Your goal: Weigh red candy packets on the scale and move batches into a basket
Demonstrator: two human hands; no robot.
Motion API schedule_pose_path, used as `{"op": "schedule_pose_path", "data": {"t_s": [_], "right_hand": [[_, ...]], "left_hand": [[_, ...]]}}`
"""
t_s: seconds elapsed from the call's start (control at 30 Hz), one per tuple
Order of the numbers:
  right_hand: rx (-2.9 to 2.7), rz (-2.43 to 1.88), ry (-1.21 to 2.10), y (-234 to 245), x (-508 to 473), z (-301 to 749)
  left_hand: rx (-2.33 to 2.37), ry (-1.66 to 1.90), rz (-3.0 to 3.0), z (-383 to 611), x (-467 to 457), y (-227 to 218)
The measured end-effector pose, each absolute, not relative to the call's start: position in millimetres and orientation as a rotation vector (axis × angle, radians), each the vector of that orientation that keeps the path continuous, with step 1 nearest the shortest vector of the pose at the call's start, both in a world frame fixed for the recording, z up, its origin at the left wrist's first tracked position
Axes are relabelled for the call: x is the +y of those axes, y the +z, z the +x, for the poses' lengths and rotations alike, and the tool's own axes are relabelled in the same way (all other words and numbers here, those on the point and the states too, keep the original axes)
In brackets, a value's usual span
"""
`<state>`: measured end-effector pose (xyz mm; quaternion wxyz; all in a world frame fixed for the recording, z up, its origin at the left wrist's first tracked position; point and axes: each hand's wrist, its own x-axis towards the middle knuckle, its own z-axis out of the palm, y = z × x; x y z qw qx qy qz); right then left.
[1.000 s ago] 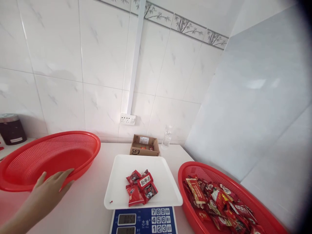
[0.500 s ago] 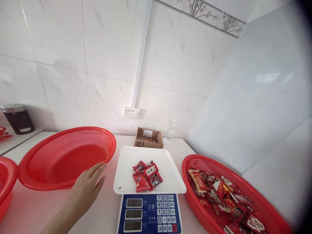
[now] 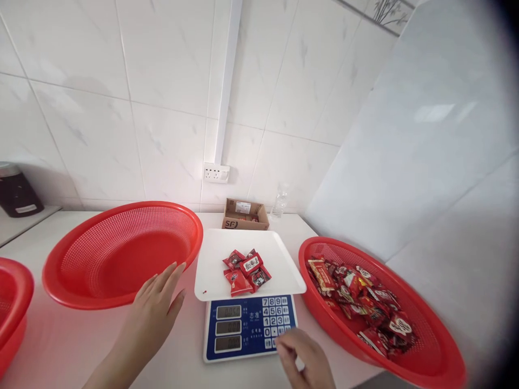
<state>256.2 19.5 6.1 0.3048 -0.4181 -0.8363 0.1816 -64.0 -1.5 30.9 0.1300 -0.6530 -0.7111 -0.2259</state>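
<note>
My left hand (image 3: 156, 305), fingers stretched out, is at the near right rim of a red perforated basket (image 3: 73, 246); I cannot tell whether the fingertips touch it. My right hand (image 3: 306, 356) has come over the lower right keys of a blue-fronted digital scale (image 3: 251, 319). Its fingers are curled, with no item visible in them. On the scale's white tray (image 3: 267, 243) lies a small pile of red-wrapped candies (image 3: 247, 273). A tiny red scrap (image 3: 204, 292) sits near the tray's left front corner.
At the right, another red basket (image 3: 441, 354) holds many wrapped snacks (image 3: 365, 297). Part of a third basket (image 3: 16, 292) shows at the left edge. Against the wall are a small cardboard box (image 3: 245, 215), a clear plastic bottle (image 3: 279, 201) and a dark canister (image 3: 18, 192).
My right hand has entered from below, over the scale's keys. The view has shifted. The left basket sits closer to the tray, with my left hand still by its rim.
</note>
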Motion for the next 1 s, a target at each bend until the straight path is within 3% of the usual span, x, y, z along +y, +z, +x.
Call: {"op": "schedule_pose_path", "data": {"t_s": [0.23,0.43,0.7,1.0], "right_hand": [[-2.354,-1.072,0.306,77,91,218],[-2.606,-1.196,0.474,71,119,195],[-2.501,-1.212,0.584,72,122,204],[-2.504,-1.111,0.631,75,135,193]], "left_hand": [[-1.956,-0.655,-1.992,-56,-14,27],[-1.69,-0.838,-1.993,-44,-31,28],[-1.31,-1.211,-2.057,-34,-52,20],[-1.322,-1.503,-2.193,-21,-49,-11]]}}
